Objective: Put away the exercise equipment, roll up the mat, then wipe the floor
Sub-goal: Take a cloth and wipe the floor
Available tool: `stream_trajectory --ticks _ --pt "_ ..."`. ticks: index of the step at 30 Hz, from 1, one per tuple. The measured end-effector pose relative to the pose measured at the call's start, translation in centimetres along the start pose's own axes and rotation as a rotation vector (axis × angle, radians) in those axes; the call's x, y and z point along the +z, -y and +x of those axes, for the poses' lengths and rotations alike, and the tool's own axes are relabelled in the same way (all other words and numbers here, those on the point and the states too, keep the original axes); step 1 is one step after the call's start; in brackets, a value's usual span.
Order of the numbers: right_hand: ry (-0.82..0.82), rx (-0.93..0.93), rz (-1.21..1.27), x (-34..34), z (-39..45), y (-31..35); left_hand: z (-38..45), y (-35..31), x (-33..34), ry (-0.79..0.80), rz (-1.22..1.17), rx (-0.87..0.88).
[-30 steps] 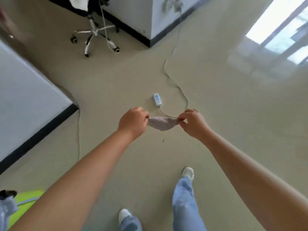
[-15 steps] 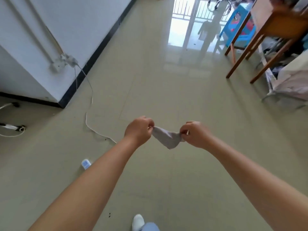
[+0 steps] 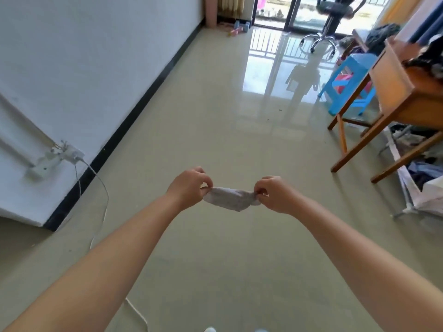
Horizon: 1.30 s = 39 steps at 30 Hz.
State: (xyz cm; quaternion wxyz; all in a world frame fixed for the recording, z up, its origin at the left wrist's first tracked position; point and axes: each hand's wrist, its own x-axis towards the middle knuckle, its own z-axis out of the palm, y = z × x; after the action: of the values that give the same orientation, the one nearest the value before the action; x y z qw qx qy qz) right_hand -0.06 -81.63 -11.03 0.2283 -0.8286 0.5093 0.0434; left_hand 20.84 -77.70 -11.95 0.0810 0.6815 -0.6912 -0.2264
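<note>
A small pale grey cloth [image 3: 230, 200] is stretched between my two hands at chest height above the glossy beige floor [image 3: 215, 130]. My left hand [image 3: 188, 186] pinches its left end and my right hand [image 3: 275, 195] pinches its right end. The cloth sags a little in the middle. No mat or exercise equipment is in view near me.
A white wall [image 3: 84, 56] with a black skirting runs along the left, with a socket [image 3: 62, 154] and a white cable [image 3: 103, 204] trailing over the floor. A wooden table [image 3: 393, 101], a blue stool [image 3: 347, 85] and a laundry rack stand at the right. An office chair [image 3: 323, 29] is by the far window.
My view has swung from the floor by my feet up and along the room. Both hands have kept hold of the cloth and pulled it flatter between them.
</note>
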Motion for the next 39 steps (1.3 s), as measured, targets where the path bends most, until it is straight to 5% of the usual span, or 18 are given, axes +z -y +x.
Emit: stream_trajectory --ticks 8,16,27,34,39 --pt "-0.011 -0.210 -0.210 -11.8 26.6 -5.8 24.4 3.1 -7.4 -0.090 -0.008 -0.127" --pt "0.143 -0.444 -0.265 -18.7 52.1 -3.5 41.1 11.5 -13.8 -0.177 -0.076 -0.414" --pt "0.362 -0.664 -0.389 -16.4 84.1 5.0 60.2 31.8 -17.9 -0.004 -0.208 -0.670" --pt "0.302 -0.815 -0.333 -14.2 100.0 11.6 68.2 42.1 -20.1 -0.247 -0.196 -0.898" --pt "0.319 -0.992 -0.397 -4.8 109.8 15.2 71.7 50.6 -13.3 -0.366 -0.133 -1.112"
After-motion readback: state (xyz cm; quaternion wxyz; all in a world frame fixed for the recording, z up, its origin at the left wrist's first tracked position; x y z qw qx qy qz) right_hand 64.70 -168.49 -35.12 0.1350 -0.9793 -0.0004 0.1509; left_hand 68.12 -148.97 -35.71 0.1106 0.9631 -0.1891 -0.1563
